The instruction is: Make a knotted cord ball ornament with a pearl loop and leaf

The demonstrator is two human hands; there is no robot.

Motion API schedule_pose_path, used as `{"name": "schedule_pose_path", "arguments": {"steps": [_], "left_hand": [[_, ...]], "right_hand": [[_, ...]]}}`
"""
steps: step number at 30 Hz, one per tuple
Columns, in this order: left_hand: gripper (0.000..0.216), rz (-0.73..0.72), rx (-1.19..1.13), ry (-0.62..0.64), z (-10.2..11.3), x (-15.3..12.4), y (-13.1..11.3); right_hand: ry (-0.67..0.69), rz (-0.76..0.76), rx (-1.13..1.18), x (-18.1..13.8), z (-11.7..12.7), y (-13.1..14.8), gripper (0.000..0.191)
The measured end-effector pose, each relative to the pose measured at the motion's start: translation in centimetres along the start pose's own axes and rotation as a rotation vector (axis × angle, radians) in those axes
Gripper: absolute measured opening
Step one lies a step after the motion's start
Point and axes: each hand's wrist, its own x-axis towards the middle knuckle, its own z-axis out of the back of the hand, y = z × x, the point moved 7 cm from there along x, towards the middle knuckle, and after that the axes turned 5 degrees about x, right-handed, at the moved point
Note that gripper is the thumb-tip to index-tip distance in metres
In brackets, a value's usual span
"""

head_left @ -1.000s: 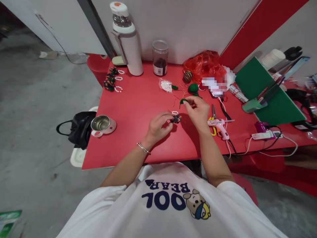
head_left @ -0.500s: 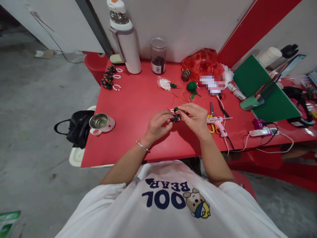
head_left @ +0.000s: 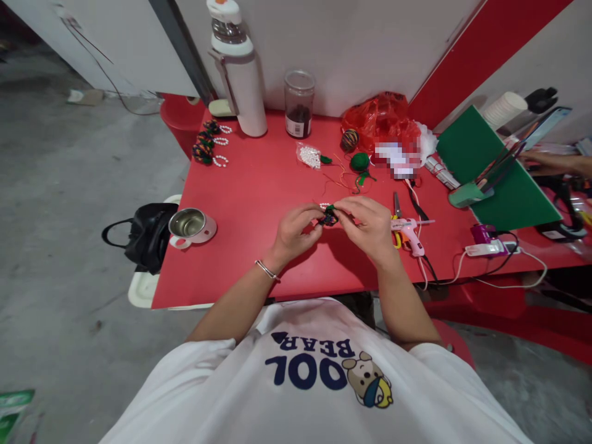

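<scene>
Between my two hands is a small multicoloured yarn piece [head_left: 329,218] with a green part on top and a few white beads at its far side. My left hand [head_left: 298,231] pinches its left edge between thumb and fingers. On the other side, my right hand [head_left: 365,223] grips the green part with its fingertips, which hide some of it. Beyond the hands lie a bag of white beads [head_left: 309,156], a green yarn ball [head_left: 359,162] and a multicoloured yarn ball [head_left: 349,140]. Finished-looking yarn pieces with bead loops [head_left: 203,148] sit at the far left.
A pink glue gun [head_left: 409,234] and scissors [head_left: 396,206] lie right of my hands. A steel mug [head_left: 193,227] stands left, a tall bottle [head_left: 245,86] and a jar [head_left: 298,105] at the back. A power strip [head_left: 490,248] with cables is at right. Another person's arm [head_left: 559,163] reaches in there.
The green part in my fingers has shifted slightly and lies lower against the yarn piece. Another person's arm has come into view at the right. The whole view has shifted a little.
</scene>
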Motion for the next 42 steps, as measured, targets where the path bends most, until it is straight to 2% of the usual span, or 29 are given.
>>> {"name": "schedule_pose_path", "arguments": {"steps": [5, 11, 18, 23, 29, 34, 38, 42], "left_hand": [[0.016, 0.020, -0.005, 0.014, -0.1, 0.0, 0.2], [0.018, 0.001, -0.018, -0.020, 0.2, 0.2, 0.0], [0.021, -0.019, -0.026, -0.036, 0.4, 0.3, -0.2], [0.016, 0.055, 0.006, 0.002, 0.0, 0.1, 0.4], [0.029, 0.027, -0.039, -0.074, 0.5, 0.0, 0.1], [0.039, 0.100, -0.036, -0.015, 0.0, -0.2, 0.7], [0.039, 0.121, -0.113, -0.007, -0.1, -0.2, 0.7], [0.033, 0.266, -0.234, 0.002, -0.1, 0.1, 1.0]], "right_hand": [[-0.011, 0.054, -0.015, -0.2, 0.2, 0.3, 0.020], [0.035, 0.039, -0.055, -0.5, -0.1, 0.3, 0.022], [0.064, 0.146, -0.146, -0.9, -0.2, 1.0, 0.024], [0.039, 0.226, -0.204, -1.0, -0.2, 1.7, 0.024], [0.045, 0.287, -0.254, -1.1, -0.3, 2.3, 0.025], [0.080, 0.250, -0.251, -1.0, -0.5, 1.9, 0.027], [0.072, 0.236, -0.182, -0.9, -0.7, 1.8, 0.027], [0.078, 0.119, -0.069, -0.8, -0.7, 0.8, 0.039]]}}
